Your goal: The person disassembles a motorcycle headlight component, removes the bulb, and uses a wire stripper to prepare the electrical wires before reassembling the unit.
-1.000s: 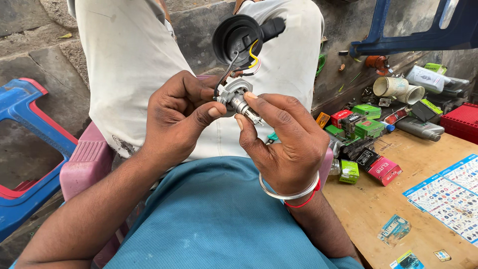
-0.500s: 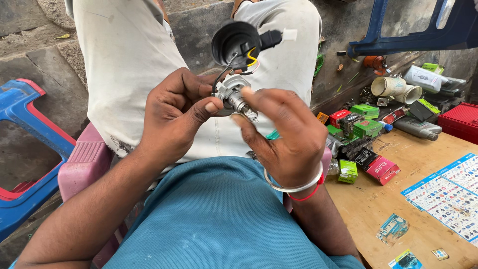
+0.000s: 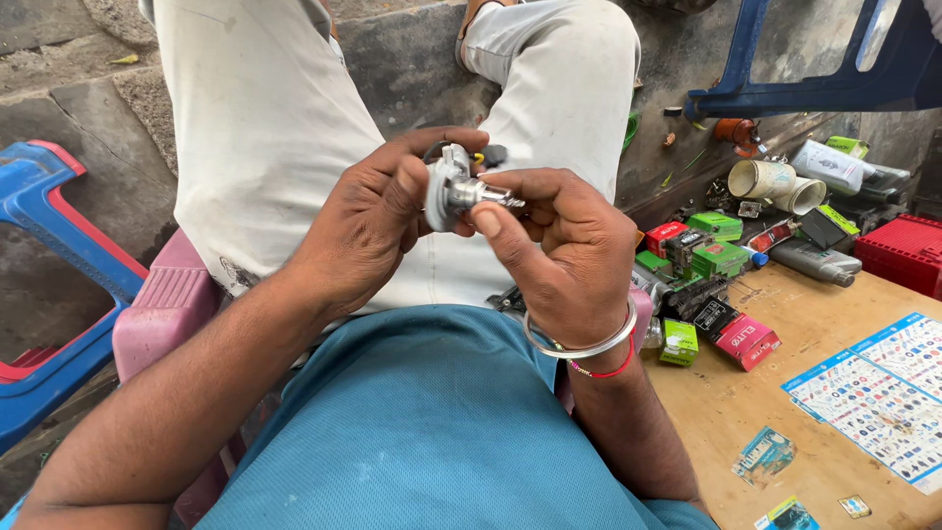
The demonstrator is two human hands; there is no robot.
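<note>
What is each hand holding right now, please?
Left hand: closed on the bulb's round metal base.
Right hand: closed, pinching the bulb.

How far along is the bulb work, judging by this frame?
Done: a bulb is out of any box, its round metal base flange showing. In hand: left hand grips the flange, right hand pinches the glass end. Left: small green boxes sit unopened on the wooden table.
</note>
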